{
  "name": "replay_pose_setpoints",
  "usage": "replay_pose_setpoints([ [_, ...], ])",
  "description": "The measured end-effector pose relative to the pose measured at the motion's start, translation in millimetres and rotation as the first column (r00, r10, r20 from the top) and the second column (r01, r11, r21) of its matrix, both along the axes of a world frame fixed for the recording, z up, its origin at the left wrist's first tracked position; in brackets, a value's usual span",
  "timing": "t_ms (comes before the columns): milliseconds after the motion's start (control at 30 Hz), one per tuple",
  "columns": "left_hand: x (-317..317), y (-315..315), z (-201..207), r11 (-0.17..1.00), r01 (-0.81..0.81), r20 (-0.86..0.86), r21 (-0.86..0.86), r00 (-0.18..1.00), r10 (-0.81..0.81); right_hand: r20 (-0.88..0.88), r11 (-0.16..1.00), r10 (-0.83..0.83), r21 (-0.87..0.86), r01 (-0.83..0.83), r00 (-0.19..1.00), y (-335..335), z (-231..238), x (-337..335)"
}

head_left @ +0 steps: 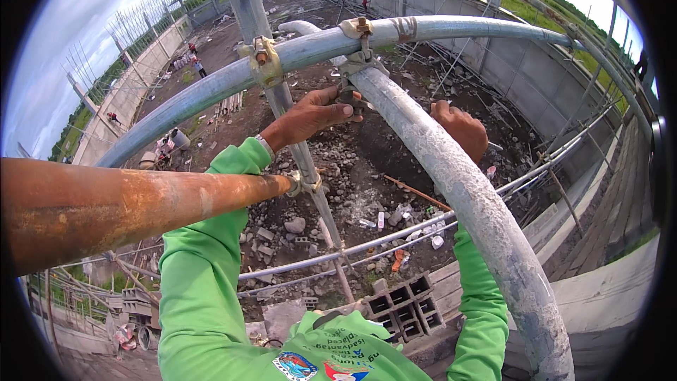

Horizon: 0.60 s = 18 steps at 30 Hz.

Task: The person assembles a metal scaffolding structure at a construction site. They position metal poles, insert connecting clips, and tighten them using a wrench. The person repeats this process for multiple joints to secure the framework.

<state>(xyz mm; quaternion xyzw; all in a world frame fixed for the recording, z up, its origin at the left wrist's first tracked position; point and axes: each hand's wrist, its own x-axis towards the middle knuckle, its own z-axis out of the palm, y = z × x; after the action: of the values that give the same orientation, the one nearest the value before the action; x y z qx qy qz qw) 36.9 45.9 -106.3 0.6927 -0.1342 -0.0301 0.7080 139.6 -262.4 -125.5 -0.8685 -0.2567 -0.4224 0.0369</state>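
Note:
My left hand (317,118) reaches up in front of the upright pipe (281,99), its thumb and fingers pinched on the underside of a scaffold coupler (363,63). That coupler joins the long crosswise pipe (451,28) to a whitish, cement-crusted pipe (451,152) running toward me. My right hand (460,130) is curled closed just right of the crusted pipe. A short grey end shows beside it; whether the hand holds it, I cannot tell. Another coupler (265,62), with a rusty bolt, ties the crosswise pipe to the upright one.
A rusty orange pipe (141,204) comes in from the left and meets the upright at a lower clamp (303,182). Below lie hollow blocks (403,307), planks (441,286) and rubble (296,226). Concrete walls (522,74) enclose the site; distant people (199,67) stand on the ground.

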Motion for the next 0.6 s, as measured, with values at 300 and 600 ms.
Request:
replay_pose_setpoints([
  [300, -13, -7, 11, 0.951, -0.174, 0.062, 0.254, 0.985, 0.163, 0.007, 0.985, 0.095, 0.144, -0.095, 0.995, 12, -15, 29],
  [600, -11, -7, 5, 0.760, -0.435, 0.280, 0.483, 0.899, 0.337, 0.113, 0.901, 0.336, 0.250, -0.353, 0.935, 49, -29, 102],
])
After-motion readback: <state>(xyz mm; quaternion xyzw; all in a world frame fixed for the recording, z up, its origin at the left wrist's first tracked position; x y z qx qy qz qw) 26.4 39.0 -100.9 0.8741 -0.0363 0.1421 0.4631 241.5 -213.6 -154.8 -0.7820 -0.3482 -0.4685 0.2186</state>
